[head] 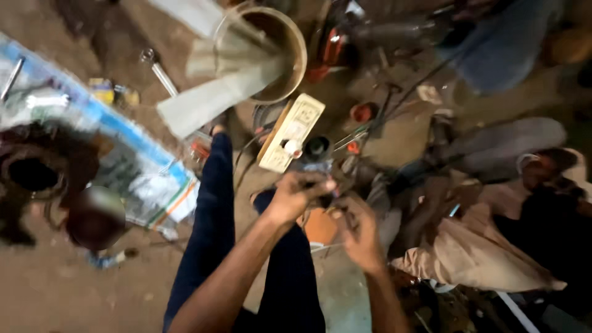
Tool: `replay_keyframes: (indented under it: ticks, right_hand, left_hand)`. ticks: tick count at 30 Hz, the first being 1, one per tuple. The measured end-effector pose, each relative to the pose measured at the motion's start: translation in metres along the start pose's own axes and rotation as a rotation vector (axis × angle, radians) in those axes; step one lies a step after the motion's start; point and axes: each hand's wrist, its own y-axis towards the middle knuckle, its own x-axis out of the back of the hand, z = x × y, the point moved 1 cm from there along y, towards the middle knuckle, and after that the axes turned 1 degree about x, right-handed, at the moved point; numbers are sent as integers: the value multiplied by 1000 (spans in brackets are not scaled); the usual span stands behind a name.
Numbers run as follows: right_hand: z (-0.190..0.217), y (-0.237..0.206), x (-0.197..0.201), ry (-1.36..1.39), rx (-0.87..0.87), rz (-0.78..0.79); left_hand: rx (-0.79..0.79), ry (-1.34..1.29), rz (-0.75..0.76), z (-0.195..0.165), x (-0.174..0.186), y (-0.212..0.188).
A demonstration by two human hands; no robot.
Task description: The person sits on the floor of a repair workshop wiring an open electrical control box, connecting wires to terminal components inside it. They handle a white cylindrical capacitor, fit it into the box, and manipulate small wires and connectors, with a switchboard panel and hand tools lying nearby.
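Note:
My left hand (296,196) is closed around a small dark part (325,198), which I hold above my knees. Close beside it on the right, my right hand (359,231) has its fingers curled at the same part; blur hides what it grips. Just beyond my hands a cream switch-and-socket board (291,132) lies on the dirt floor with a dark round piece (318,148) next to it. My legs in dark blue trousers (213,216) stretch out below.
A tan bucket (290,37) with sheets of pale material stands at the top centre. A printed blue-and-white sack (142,179) with dark metal parts lies at left. Wires, small red parts and cloth bags litter the right side. Another person's leg shows at top right.

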Motion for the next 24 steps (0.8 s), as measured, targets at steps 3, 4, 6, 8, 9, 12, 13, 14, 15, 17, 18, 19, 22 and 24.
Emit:
replay_keyframes:
  ticks: [3,4,6,8,9,12,13,14,15,17,18,19,22,24]
  right_hand:
    - [7,12,-1,-29,197,-6]
    - [10,17,-2,-75,250,-22]
    - [16,22,-2,-125,356,-53]
    - [21,26,-2,-136,485,-92]
    - [22,28,-3,-125,466,-113]
    - [19,28,-2,-98,423,-154]
    - [15,28,-2,-100,419,-157]
    - [9,28,-2,-103,413,-163]
    - [3,27,-3,-102,375,-198]
    - [-14,26,-5,-98,304,-266]
    - [-24,26,-6,-58,247,-302]
    - [-33,22,-8,-16,184,-331]
    - [-57,12,-16,79,90,-382]
    - [-69,10,-21,118,114,-426]
  left_hand:
    - [-75,-60,-54,0,2,0]
    - [-65,-92,-48,-1,3,3]
    - [-28,-165,-39,0,3,5]
    - [-65,-99,-44,0,5,7]
    - [-96,-58,-44,-2,7,12]
    - [-131,0,-81,3,11,16]
    - [-118,-34,-89,8,11,17]
    - [-102,-67,-95,13,11,17]
    - [-85,-102,-97,20,9,18]
    - [3,-268,-167,36,2,18]
    - [47,-354,-204,45,-3,19]
    - [38,-321,-218,53,-4,20]
    - [-14,-233,-292,75,-14,17]
    - [-126,-166,-357,85,-21,19]
